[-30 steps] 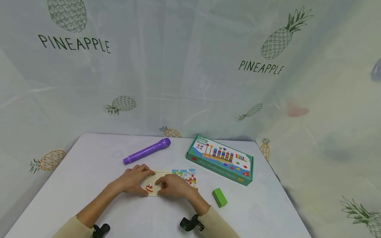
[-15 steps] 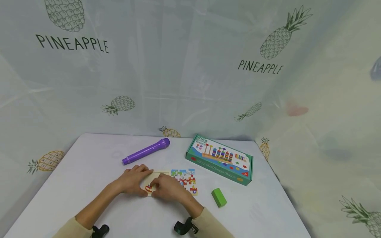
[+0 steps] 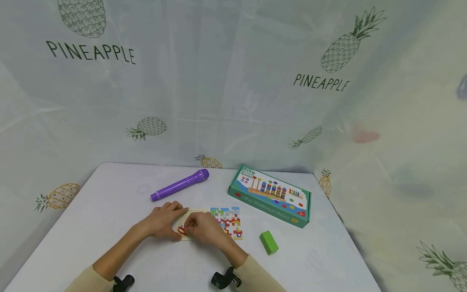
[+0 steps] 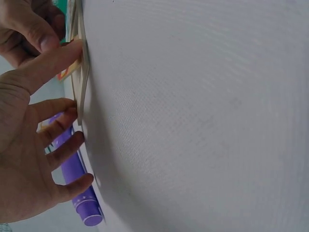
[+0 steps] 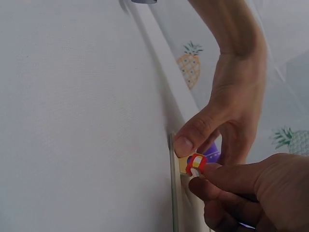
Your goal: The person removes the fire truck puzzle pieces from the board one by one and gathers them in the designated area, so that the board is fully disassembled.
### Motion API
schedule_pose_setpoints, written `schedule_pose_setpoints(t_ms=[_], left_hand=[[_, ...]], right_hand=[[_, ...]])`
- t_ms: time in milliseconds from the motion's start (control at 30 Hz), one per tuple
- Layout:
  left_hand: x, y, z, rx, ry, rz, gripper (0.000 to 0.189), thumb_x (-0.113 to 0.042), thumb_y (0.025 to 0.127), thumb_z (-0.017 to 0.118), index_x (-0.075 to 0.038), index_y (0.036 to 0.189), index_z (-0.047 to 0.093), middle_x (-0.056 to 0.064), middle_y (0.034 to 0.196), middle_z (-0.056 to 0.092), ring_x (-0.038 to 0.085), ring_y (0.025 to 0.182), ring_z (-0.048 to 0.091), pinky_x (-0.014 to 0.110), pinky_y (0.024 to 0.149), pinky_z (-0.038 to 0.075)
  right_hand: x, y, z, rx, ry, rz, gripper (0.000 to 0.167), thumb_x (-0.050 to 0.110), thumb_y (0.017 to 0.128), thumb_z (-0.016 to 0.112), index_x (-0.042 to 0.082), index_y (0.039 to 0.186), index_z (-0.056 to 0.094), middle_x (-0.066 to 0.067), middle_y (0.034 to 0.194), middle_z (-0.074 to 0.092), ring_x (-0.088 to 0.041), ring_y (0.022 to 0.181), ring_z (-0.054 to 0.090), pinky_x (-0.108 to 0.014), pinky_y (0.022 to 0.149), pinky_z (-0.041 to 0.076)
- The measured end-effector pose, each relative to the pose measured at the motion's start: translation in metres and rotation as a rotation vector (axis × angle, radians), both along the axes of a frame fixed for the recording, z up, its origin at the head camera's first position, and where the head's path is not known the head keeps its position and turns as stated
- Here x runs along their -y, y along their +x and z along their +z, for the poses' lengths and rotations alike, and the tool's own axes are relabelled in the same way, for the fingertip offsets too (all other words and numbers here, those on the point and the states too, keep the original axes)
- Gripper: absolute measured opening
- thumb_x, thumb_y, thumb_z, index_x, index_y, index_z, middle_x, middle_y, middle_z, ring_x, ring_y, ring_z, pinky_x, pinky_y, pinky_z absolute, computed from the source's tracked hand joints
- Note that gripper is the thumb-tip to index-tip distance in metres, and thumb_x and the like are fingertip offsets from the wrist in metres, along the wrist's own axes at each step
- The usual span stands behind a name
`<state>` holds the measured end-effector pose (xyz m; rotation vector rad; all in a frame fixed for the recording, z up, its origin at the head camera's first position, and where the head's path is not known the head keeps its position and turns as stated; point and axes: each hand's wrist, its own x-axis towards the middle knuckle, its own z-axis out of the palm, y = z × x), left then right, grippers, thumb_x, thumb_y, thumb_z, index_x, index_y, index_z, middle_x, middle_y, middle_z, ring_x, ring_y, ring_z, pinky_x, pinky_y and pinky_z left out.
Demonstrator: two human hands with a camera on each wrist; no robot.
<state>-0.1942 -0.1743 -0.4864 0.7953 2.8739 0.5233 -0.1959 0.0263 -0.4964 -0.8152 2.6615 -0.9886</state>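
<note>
A pale, shallow puzzle board [image 3: 178, 222] lies flat on the table, partly covered by both hands. My left hand [image 3: 163, 221] braces its left side with long fingers, thumb at the near edge and index finger toward the far edge. In the left wrist view that thumb [image 4: 58, 63] extends across the board's edge. Thumb and index finger of my right hand [image 5: 241, 193] pinch a small jigsaw piece [image 5: 195, 164] with red and yellow print. It stands tilted at the board, close by the left thumb. Interlocking coloured jigsaw pieces [image 3: 233, 221] lie just right of the pale area.
Behind the hands lies a purple toy microphone [image 3: 180, 185]. A green ring game box [image 3: 270, 196] stands at the back right, with a green block [image 3: 269, 242] in front of it. A pineapple-print curtain [image 3: 226, 81] hangs beyond the table's far edge.
My right hand has moved left across the board toward the left hand, uncovering more of the coloured jigsaw pieces. The left hand has stayed in place.
</note>
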Motion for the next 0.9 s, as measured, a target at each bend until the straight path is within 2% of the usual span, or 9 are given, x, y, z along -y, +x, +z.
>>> schedule_pose_setpoints(t_ms=[133, 233, 433, 633, 900], left_hand=[[0.001, 0.0, 0.0, -0.002, -0.004, -0.004, 0.086, -0.039, 0.068, 0.088, -0.005, 0.14, 0.057, 0.003, 0.125, 0.054, 0.031, 0.118, 0.05, 0.058, 0.082, 0.044], [0.001, 0.001, 0.0, -0.003, -0.006, -0.009, 0.085, -0.039, 0.068, 0.087, -0.006, 0.14, 0.057, 0.003, 0.124, 0.054, 0.03, 0.118, 0.051, 0.058, 0.082, 0.044], [0.0, -0.001, -0.002, 0.003, -0.01, -0.008, 0.085, -0.04, 0.069, 0.087, -0.006, 0.141, 0.056, 0.003, 0.125, 0.053, 0.03, 0.119, 0.05, 0.059, 0.083, 0.044], [0.0, 0.0, 0.001, 0.009, -0.009, -0.012, 0.086, -0.04, 0.069, 0.087, -0.006, 0.141, 0.056, 0.004, 0.126, 0.053, 0.032, 0.119, 0.049, 0.059, 0.083, 0.044], [0.0, 0.001, 0.002, 0.026, -0.021, -0.003, 0.088, -0.041, 0.069, 0.088, -0.006, 0.142, 0.056, 0.002, 0.124, 0.052, 0.026, 0.114, 0.049, 0.06, 0.086, 0.043]], right_hand=[[0.001, 0.0, -0.002, 0.034, -0.03, 0.001, 0.01, 0.013, 0.089, 0.074, 0.017, 0.097, 0.07, 0.014, 0.073, 0.065, 0.005, 0.064, 0.056, -0.018, 0.061, 0.044], [0.001, 0.0, -0.004, 0.023, -0.025, 0.015, 0.015, 0.012, 0.09, 0.073, 0.018, 0.103, 0.071, 0.013, 0.074, 0.066, 0.005, 0.064, 0.056, -0.017, 0.061, 0.044], [0.0, -0.002, -0.002, 0.005, -0.012, 0.033, 0.016, 0.011, 0.089, 0.07, 0.02, 0.102, 0.073, 0.014, 0.075, 0.066, 0.005, 0.066, 0.056, -0.017, 0.063, 0.045], [-0.011, -0.01, 0.011, 0.057, -0.05, -0.027, 0.011, 0.017, 0.093, 0.069, 0.021, 0.101, 0.073, 0.012, 0.076, 0.067, 0.0, 0.066, 0.058, -0.02, 0.06, 0.045], [-0.044, -0.021, 0.023, 0.092, -0.051, -0.082, 0.009, 0.024, 0.095, 0.069, 0.021, 0.102, 0.073, 0.01, 0.078, 0.069, -0.007, 0.065, 0.06, -0.024, 0.054, 0.047]])
